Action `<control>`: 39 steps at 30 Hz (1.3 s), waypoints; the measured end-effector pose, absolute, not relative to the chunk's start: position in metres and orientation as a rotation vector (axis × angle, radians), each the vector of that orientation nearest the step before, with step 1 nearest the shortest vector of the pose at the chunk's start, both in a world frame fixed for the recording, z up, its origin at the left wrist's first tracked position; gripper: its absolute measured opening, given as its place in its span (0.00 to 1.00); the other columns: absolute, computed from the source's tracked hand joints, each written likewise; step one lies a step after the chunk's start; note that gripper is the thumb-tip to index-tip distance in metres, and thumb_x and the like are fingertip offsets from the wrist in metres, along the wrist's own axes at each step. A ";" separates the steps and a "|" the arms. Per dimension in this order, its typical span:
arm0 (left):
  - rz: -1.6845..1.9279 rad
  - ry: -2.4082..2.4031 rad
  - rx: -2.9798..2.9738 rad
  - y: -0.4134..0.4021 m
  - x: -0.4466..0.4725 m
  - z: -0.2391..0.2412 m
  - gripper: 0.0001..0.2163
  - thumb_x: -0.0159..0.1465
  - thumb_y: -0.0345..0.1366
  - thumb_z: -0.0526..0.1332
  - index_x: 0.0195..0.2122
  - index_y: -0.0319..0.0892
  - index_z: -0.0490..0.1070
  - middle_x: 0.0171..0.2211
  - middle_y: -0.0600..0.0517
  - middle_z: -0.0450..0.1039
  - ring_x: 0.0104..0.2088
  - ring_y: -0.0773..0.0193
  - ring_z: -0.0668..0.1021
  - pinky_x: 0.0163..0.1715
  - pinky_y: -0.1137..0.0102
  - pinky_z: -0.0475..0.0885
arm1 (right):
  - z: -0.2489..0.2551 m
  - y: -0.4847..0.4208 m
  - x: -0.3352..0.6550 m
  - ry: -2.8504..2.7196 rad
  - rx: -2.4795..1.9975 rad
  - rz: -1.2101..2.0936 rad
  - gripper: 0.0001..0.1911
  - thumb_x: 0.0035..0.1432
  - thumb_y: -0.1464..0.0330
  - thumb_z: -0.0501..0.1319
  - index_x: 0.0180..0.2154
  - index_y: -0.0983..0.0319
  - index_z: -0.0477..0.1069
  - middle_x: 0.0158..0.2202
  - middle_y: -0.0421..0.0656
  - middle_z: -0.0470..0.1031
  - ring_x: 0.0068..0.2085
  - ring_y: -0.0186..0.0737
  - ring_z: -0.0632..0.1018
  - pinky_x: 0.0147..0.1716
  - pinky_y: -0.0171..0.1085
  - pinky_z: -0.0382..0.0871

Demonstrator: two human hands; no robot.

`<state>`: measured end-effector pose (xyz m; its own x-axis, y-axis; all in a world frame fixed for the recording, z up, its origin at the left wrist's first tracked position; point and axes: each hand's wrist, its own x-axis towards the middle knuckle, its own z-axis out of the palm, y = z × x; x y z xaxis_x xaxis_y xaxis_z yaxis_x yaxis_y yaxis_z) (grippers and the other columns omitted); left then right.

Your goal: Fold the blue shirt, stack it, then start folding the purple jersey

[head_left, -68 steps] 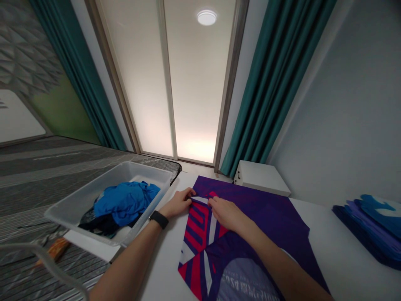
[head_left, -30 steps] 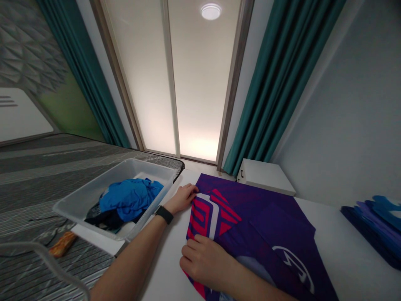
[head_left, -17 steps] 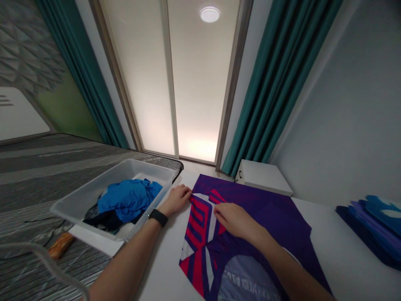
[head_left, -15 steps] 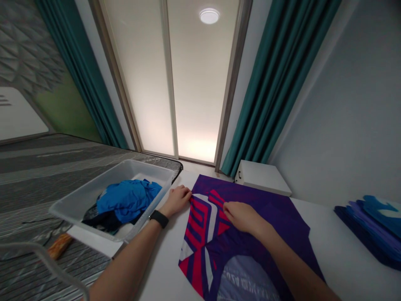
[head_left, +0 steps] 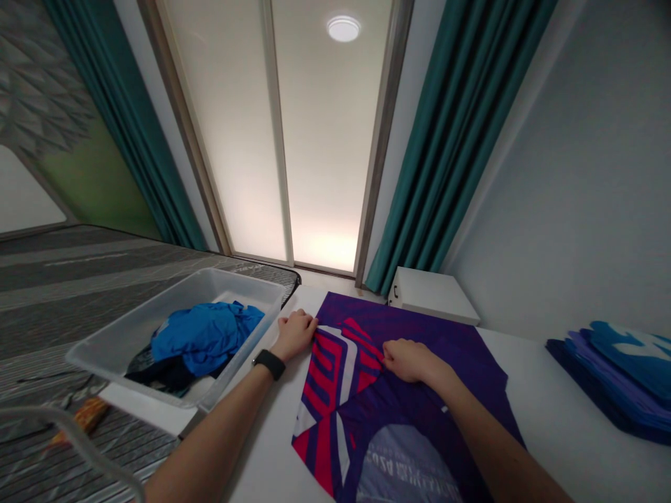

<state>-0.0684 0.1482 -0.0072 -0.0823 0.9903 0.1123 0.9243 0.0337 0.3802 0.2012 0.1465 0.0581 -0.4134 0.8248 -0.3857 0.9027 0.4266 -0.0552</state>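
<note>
A purple shirt [head_left: 445, 356] with a red, white and blue patterned side panel lies spread on the white table [head_left: 550, 419]. My left hand [head_left: 295, 333], with a black watch on its wrist, pinches the shirt's far left edge with closed fingers. My right hand [head_left: 407, 360] rests on the shirt a little to the right, its fingers curled and pinching the cloth at the edge of the patterned panel. A grey printed patch of the shirt shows near the bottom of the view.
A clear plastic bin [head_left: 131, 335] holding crumpled blue and dark clothes [head_left: 202, 335] stands left of the table, over a grey bed. A stack of folded blue and purple clothes [head_left: 618, 370] lies at the right. A white cabinet [head_left: 435, 304] stands behind, by teal curtains.
My right hand came up from the shirt's near left edge to the patterned panel, then slid right along it. My left hand stayed on the far left edge.
</note>
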 end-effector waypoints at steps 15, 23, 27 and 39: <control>0.459 2.187 2.089 0.141 -0.064 -0.002 0.13 0.68 0.41 0.51 0.36 0.43 0.72 0.42 0.46 0.72 0.47 0.52 0.71 0.45 0.59 0.59 | 0.045 0.162 0.217 2.572 1.329 -0.871 0.14 0.49 0.80 0.57 0.37 0.59 0.62 0.24 0.32 0.65 0.26 0.31 0.65 0.25 0.31 0.50; 0.406 1.993 2.361 0.110 -0.056 0.025 0.05 0.66 0.35 0.52 0.36 0.43 0.67 0.37 0.48 0.73 0.40 0.56 0.74 0.40 0.64 0.61 | 0.039 0.165 0.218 2.537 1.344 -0.881 0.12 0.51 0.80 0.55 0.35 0.59 0.62 0.23 0.32 0.63 0.25 0.31 0.64 0.25 0.32 0.49; 0.289 1.679 2.494 0.074 -0.045 0.036 0.06 0.67 0.35 0.53 0.35 0.44 0.67 0.35 0.51 0.74 0.37 0.59 0.75 0.40 0.65 0.61 | 0.034 0.169 0.217 2.588 1.376 -0.861 0.08 0.56 0.77 0.55 0.36 0.59 0.63 0.24 0.34 0.66 0.27 0.33 0.66 0.26 0.32 0.50; -0.062 1.528 2.569 0.003 -0.046 0.049 0.04 0.63 0.35 0.58 0.38 0.45 0.67 0.38 0.51 0.76 0.38 0.57 0.77 0.39 0.63 0.65 | 0.026 0.170 0.213 2.672 1.354 -0.830 0.13 0.58 0.78 0.55 0.44 0.60 0.64 0.25 0.35 0.67 0.27 0.33 0.67 0.26 0.32 0.50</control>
